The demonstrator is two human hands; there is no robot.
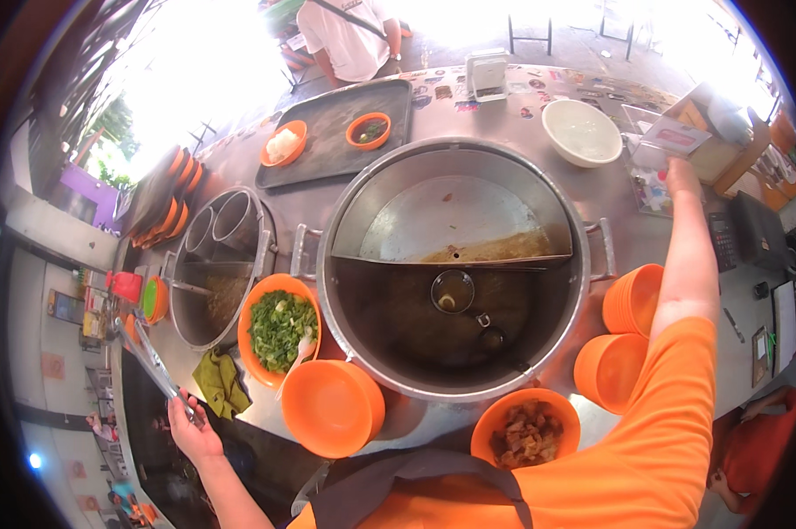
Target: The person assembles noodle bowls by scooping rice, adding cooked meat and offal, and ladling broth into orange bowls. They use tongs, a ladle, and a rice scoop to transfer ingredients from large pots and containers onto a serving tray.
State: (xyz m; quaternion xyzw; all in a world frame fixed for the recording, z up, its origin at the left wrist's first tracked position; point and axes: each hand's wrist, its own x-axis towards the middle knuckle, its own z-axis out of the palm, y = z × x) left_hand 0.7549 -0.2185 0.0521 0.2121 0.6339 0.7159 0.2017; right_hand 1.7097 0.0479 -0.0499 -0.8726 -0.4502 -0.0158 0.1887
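My left hand (pixel 189 432), at 7 o'clock, is closed round the handles of long metal tongs (pixel 148 357); thin, shiny, they slant up to 9 o'clock, off the worktop (pixel 504 110) edge. Just right: crumpled green cloth (pixel 219 381), orange bowl w/ chopped greens (pixel 279 328) & a white spoon, an upturned orange bowl (pixel 332 407) below it. Small steel pot (pixel 214 264) at 9. Centre: big steel pot (pixel 455 264), divider across, dark broth in the near half, ladle (pixel 455 293) sunk in it. Bowl of fried bits (pixel 526 430) at 6. Orange bowl stacks (pixel 629 331) at 3, beside my forearm. My right hand (pixel 682 176), at 2 o'clock, reaches a clear plastic box (pixel 653 163); grip — can't tell. White bowl (pixel 581 132) just left of it.
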